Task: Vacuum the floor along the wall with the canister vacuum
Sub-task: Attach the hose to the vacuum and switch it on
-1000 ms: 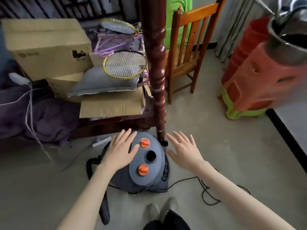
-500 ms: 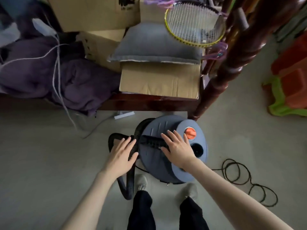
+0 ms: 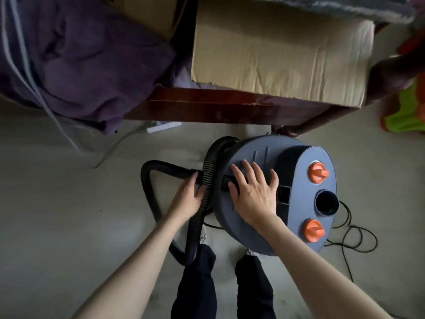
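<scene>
Grey floor (image 3: 57,203) beside the bed: my left hand (image 3: 187,199) curls round the ribbed hose (image 3: 208,171) to free it; right hand (image 3: 253,194) rests flat, steadying the canister vacuum (image 3: 299,203).

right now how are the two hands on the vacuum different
The left hand curls its fingers round the ribbed black hose; the right hand lies flat with fingers spread on the grey vacuum top. The left is beside the body, the right on it. Both are bare.
</scene>
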{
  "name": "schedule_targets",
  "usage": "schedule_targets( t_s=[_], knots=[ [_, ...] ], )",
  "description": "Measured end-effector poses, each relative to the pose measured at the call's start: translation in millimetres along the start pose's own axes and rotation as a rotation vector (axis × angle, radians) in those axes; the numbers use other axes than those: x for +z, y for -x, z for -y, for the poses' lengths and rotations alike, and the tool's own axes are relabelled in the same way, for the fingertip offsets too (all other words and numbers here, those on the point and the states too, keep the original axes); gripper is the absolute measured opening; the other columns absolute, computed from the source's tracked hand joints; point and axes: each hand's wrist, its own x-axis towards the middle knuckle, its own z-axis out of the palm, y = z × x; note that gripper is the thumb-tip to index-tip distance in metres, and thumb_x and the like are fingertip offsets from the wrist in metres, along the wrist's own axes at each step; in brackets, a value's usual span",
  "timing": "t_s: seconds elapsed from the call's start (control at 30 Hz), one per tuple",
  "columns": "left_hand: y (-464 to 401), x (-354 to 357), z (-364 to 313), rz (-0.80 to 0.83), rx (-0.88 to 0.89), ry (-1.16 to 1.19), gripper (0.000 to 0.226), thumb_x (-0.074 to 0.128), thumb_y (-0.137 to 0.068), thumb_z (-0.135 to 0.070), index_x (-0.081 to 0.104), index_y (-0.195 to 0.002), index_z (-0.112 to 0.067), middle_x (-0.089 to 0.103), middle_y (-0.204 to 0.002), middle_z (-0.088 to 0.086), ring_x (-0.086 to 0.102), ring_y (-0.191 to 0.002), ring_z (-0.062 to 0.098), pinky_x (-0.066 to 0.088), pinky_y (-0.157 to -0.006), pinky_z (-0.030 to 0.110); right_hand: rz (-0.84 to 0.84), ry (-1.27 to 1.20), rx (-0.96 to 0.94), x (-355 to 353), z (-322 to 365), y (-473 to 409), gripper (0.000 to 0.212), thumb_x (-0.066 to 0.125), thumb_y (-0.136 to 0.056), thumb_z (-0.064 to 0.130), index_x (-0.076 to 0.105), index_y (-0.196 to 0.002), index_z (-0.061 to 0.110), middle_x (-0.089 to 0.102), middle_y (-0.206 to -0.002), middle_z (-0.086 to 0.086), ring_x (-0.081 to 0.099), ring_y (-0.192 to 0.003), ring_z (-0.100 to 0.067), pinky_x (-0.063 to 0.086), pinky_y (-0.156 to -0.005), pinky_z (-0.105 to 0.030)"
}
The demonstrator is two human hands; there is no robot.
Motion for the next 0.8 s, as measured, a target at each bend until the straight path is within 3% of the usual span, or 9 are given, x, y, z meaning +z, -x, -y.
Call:
schedule_targets(
  t_s=[0.1,0.23,0.4,0.57,0.8],
  knots=[
    [-33.6,5.1,-10.8,-0.034,-0.09,0.116,0.047,0.047,-0.099,-0.024,0.04,-0.141,-0.003,0.046,-0.142,0.016,0.042,-0.132,0.028,0.03,-0.101,0.025,-0.054,0.009,-0.003,3.2,1.5,2.7,0.05,0.041,-0.101,0.04,0.04,-0.149,0.023,0.038,-0.154,-0.011,0.029,-0.145,-0.031,0.007,-0.115,-0.06],
    [-63.6,6.0,-19.5,0.044,-0.162,0.23,0.03,0.051,-0.097,-0.028,0.061,-0.116,-0.007,0.065,-0.114,0.016,0.06,-0.108,0.03,0.045,-0.084,0.032,-0.068,0.03,0.002,4.5,1.6,0.3,0.048,0.045,-0.1,0.039,0.045,-0.146,0.023,0.043,-0.151,-0.011,0.034,-0.142,-0.032,0.012,-0.113,-0.061],
    [-67.2,4.3,-22.2,0.105,-0.242,0.415,0.024,0.054,-0.096,-0.026,0.065,-0.108,-0.009,0.067,-0.103,0.01,0.06,-0.089,0.019,0.043,-0.057,0.016,-0.083,0.062,0.003,5.3,1.8,0.2,0.046,0.049,-0.098,0.038,0.052,-0.14,0.021,0.05,-0.144,-0.012,0.042,-0.136,-0.033,0.02,-0.111,-0.063],
    [-59.9,1.4,-28.6,0.083,-0.255,0.423,0.032,0.052,-0.097,-0.025,0.058,-0.122,-0.005,0.063,-0.112,0.007,0.056,-0.095,0.017,0.039,-0.076,0.021,-0.046,0.042,-0.006,4.7,0.0,-1.5,0.049,0.044,-0.1,0.041,0.046,-0.145,0.023,0.045,-0.149,-0.011,0.036,-0.14,-0.032,0.012,-0.114,-0.061],
    [-46.4,-10.2,-48.4,0.092,-0.211,0.458,0.036,0.051,-0.098,-0.028,0.057,-0.123,-0.002,0.064,-0.111,0.011,0.058,-0.093,0.017,0.042,-0.075,0.022,0.046,-0.022,-0.018,-0.8,-3.5,0.8,0.05,0.029,-0.103,0.044,0.034,-0.15,0.028,0.032,-0.157,-0.004,0.026,-0.144,-0.022,0.003,-0.116,-0.051]
  ],
)
